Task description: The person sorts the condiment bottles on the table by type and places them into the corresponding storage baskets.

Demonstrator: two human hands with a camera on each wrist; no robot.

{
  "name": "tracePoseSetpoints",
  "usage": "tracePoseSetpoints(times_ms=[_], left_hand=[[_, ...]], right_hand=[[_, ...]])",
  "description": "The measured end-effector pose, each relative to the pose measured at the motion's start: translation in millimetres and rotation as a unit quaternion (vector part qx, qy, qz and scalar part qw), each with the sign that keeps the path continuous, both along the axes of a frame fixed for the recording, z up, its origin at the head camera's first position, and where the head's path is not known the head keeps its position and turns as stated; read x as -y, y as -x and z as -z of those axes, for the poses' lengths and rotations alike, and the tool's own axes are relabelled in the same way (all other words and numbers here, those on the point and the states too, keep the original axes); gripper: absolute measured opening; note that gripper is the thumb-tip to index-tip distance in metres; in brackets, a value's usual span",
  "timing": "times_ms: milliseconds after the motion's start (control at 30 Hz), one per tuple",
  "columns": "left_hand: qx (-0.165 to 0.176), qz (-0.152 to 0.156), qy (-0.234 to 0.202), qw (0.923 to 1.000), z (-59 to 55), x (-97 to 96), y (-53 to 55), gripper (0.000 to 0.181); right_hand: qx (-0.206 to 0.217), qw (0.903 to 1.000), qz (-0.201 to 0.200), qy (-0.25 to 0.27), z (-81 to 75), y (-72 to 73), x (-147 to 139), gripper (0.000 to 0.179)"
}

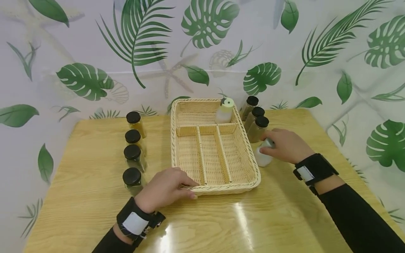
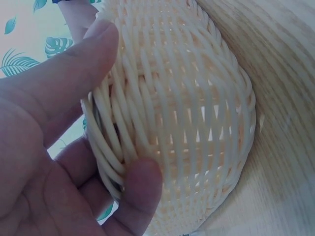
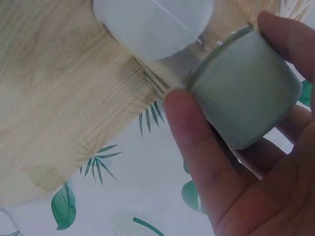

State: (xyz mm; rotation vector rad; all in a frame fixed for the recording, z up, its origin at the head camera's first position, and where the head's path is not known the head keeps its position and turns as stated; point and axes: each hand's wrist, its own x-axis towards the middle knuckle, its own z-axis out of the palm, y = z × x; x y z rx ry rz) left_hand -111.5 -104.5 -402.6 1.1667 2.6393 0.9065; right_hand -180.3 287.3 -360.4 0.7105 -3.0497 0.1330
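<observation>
At its front left corner, a wicker basket [image 1: 227,188] is gripped by the left hand [image 1: 167,186]. The left wrist view shows the thumb and fingers around the rim of its woven wall [image 2: 197,108]. To the right of the basket, the right hand [image 1: 286,146] holds a small clear bottle [image 1: 263,160] with white contents by its top. In the right wrist view, thumb and fingers pinch its pale green cap [image 3: 246,93]; whether the base touches the table cannot be told. A similar white bottle [image 1: 224,115] with a pale yellow-green cap stands in the basket's back compartment.
Several black-lidded glass jars [image 1: 132,153] stand in a row on the left of the wooden table [image 1: 95,189]. Three black-capped jars [image 1: 257,130] line the basket's right side, near the right hand. A leaf-print cloth [image 1: 190,80] hangs behind the table.
</observation>
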Motion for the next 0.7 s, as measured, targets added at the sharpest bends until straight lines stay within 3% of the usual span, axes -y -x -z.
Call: tracePoseSetpoints(times_ms=[700], left_hand=[[-0.002,-0.002,0.009,1.0,-2.9,-1.6,0.8,0.03]], right_hand=[[-0.01,0.9992,-0.04,0.001,-9.2,-3.4,-0.6,0.029]])
